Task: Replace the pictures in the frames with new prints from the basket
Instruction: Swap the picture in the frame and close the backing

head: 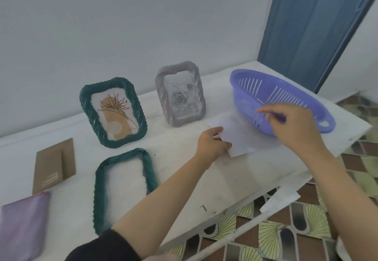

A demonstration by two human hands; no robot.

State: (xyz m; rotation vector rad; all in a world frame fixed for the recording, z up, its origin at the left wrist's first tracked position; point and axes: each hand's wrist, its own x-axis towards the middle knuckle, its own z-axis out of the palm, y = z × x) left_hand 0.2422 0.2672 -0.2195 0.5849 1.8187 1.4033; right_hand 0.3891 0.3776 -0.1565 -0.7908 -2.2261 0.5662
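Fingers, left hand (214, 144): pinched on the near-left edge of the white prints (238, 135). The prints lie flat on the counter (184, 178), touching the near side of the basket.
Fingers, right hand (292, 125): curled at the near rim of the purple basket (245, 80), right of centre. I cannot tell whether they grip the rim or something inside.
Relation for the next move: the empty teal frame (151, 172) lies flat to the lower left of the prints. Its long axis runs roughly up and down the picture. The left hand is the nearer one.
Frames: three. The upright teal frame (87, 107) and the upright grey frame (161, 97) both hold pictures; the third is the flat empty one.
Basket: one.
Prints on the counter: overlapping, number unclear.
Cardboard backing (54, 168): one, at left.
Lilac flat piece (22, 226): one, lower left.
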